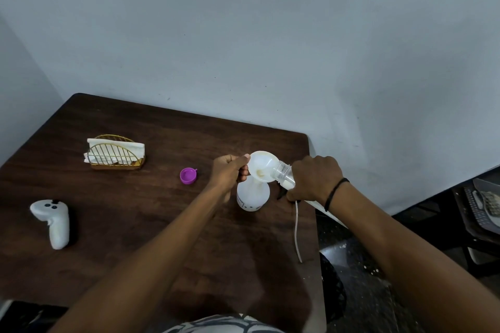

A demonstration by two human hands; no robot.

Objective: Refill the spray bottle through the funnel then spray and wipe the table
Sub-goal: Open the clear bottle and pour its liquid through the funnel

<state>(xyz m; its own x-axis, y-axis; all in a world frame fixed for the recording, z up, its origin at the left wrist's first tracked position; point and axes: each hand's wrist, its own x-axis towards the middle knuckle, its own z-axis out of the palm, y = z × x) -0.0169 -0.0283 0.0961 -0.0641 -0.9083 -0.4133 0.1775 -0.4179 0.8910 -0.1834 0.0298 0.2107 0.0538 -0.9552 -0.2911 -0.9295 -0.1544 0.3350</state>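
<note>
A white spray bottle (253, 196) stands upright on the dark wooden table (135, 224) with a white funnel (262, 163) in its neck. My left hand (230, 171) pinches the funnel's left rim. My right hand (313, 180) grips a clear plastic bottle (282, 174), tipped so its mouth lies over the funnel's right edge; whitish liquid shows inside it. The sprayer's thin white dip tube (297, 230) lies on the table under my right hand. The spray head itself is mostly hidden by that hand.
A purple cap (188, 176) lies left of the spray bottle. A gold wire holder with white napkins (115, 154) stands at the back left. A white game controller (55, 220) lies at the left. The table's right edge runs close to the bottle.
</note>
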